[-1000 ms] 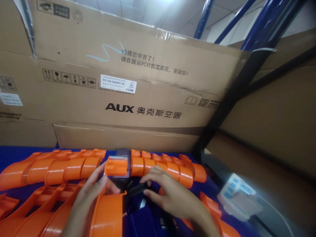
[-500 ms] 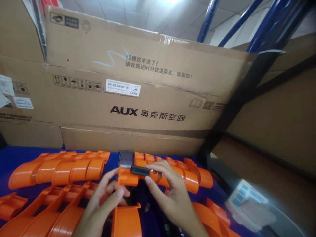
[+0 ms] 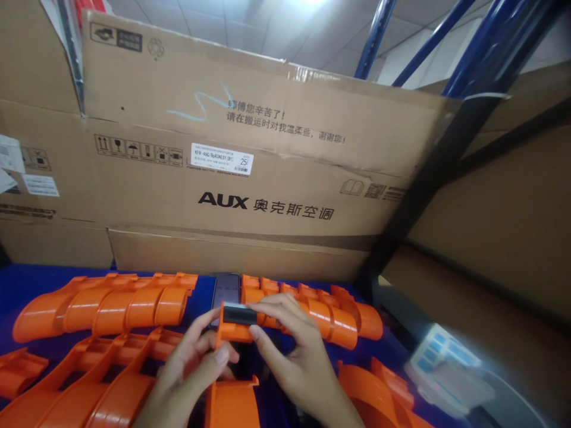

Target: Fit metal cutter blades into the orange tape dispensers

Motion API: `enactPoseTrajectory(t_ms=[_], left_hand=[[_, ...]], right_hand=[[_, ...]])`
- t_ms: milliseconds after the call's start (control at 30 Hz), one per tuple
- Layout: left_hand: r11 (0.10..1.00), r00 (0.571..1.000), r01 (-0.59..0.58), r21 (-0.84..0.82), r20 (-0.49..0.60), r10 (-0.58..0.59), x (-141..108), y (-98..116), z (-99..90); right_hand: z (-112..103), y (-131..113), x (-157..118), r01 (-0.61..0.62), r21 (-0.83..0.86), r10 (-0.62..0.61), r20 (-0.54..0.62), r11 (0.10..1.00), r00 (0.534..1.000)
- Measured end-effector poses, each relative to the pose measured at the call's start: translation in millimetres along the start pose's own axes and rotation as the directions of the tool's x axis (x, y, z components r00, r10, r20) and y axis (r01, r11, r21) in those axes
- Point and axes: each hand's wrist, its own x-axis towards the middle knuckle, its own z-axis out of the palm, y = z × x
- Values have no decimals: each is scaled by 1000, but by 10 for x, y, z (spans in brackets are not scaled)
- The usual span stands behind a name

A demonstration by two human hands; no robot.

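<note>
While my left fingers clamp the orange piece, my right fingers pinch the black strip at its upper end. Just behind, a phone is partly hidden between two orange rows; cardboard stands beyond.

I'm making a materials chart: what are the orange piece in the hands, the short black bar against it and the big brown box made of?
The thin-walled orange piece looks like smooth plastic, evenly coloured all over. The short black bar has a dull sheen: perhaps plastic or rubber. The big brown box looks like matte cardboard, with creases and printing.
</note>
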Motion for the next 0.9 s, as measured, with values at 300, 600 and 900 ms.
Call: enactPoseTrajectory(t_ms=[300, 600, 900], left_hand=[[991, 999, 14, -136, 54, -6, 81, 2, -70], [996, 1000, 0, -93, 7, 1, 107, 130, -91], [994, 1000, 1, -109, 14, 1, 79, 149, -62]], right_hand=[[13, -13, -13, -21, 32, 19, 82, 999, 996], [-213, 149, 15, -117, -330, 191, 201, 937, 961], [-219, 222, -70, -112, -385, 292, 449, 916, 844]])
